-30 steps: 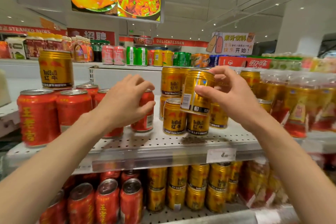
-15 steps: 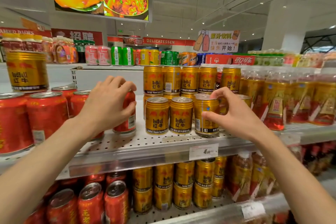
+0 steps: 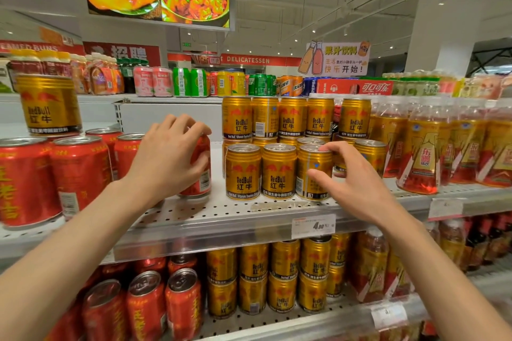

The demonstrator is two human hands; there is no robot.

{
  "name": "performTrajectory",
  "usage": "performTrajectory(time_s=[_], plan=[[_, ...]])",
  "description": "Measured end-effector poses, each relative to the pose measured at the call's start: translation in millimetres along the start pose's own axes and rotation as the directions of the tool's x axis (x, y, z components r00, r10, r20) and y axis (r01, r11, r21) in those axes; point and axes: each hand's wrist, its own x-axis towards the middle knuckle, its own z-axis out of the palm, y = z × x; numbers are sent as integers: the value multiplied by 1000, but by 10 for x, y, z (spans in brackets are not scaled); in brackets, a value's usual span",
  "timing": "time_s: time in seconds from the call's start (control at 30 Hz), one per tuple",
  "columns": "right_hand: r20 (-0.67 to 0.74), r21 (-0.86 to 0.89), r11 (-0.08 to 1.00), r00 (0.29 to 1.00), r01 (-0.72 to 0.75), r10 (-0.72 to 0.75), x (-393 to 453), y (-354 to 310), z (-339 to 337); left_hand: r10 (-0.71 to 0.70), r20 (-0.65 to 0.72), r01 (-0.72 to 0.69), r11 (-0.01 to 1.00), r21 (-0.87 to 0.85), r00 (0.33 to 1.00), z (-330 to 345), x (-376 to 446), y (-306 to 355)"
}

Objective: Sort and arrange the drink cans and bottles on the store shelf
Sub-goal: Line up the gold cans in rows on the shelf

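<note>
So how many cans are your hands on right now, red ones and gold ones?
Red cans: 1, the red can that the left hand grips on the shelf.
Gold cans: 1, the gold can that the right hand pinches at the right end of the front row.
Total: 2 cans.
</note>
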Motion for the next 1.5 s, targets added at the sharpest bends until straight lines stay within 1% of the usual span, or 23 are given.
performTrajectory(time_s=[0.1,0.23,0.3,0.4,0.5,0.57,0.67,0.73,0.83,0.9,0.97,1.07,1.1,1.13,1.2,1.3,1.37,1.43,1.5], plan=[[-75,-55,997,995,58,-62,9,-60,-22,7,1,-7,998,-62,1000,-45,-34,-12],[-121,-111,985,982,130,-143,31,-223,1,10,6,-8,984,-175,1000,-172,-97,-64],[-144,-143,975,971,173,-193,43,-334,38,5,-19,-8,983,-182,1000,-243,-148,-106],[-148,-112,963,954,244,-259,87,-557,128,-34,-58,23,983,-185,998,-370,-233,-224],[-103,-62,945,940,321,-326,180,-822,286,-124,-117,100,976,-192,985,-515,-339,-426],[-56,-32,930,928,367,-368,270,-1021,427,-203,-173,169,967,-190,964,-610,-405,-614],[-36,-27,895,894,446,-447,454,-1314,660,-362,-238,325,928,-179,901,-726,-473,-963],[-36,-53,877,877,477,-479,588,-1489,790,-468,-248,437,883,-171,848,-784,-493,-1166],[17,-105,881,886,462,-463,752,-1663,919,-588,-193,568,809,-153,785,-852,-474,-1335],[77,-135,892,902,432,-426,798,-1711,961,-646,-96,637,763,-111,757,-873,-434,-1402],[109,-131,902,910,412,-400,808,-1715,989,-704,42,704,704,-95,709,-883,-386,-1470],[112,-112,911,916,397,-385,811,-1705,1010,-747,269,794,562,-233,608,-929,-316,-1543],[111,-113,910,915,399,-388,811,-1705,1012,-740,322,806,524,-277,591,-943,-302,-1570],[111,-110,910,915,400,-388,812,-1703,1014,-722,357,804,510,-306,593,-947,-289,-1607],[105,-90,915,917,394,-385,807,-1694,1021,-676,403,786,513,-345,617,-935,-272,-1686],[94,-66,920,920,386,-379,792,-1671,1039,-659,420,780,486,-395,624,-914,-283,-1730],[91,-60,922,922,383,-377,785,-1663,1049,-674,401,777,459,-431,621,-893,-307,-1731],[84,-45,927,926,372,-368,776,-1664,1047,-688,355,754,445,-482,633,-872,-328,-1694],[81,-28,933,931,359,-356,770,-1661,1040,-701,262,712,485,-509,664,-903,-333,-1624]])
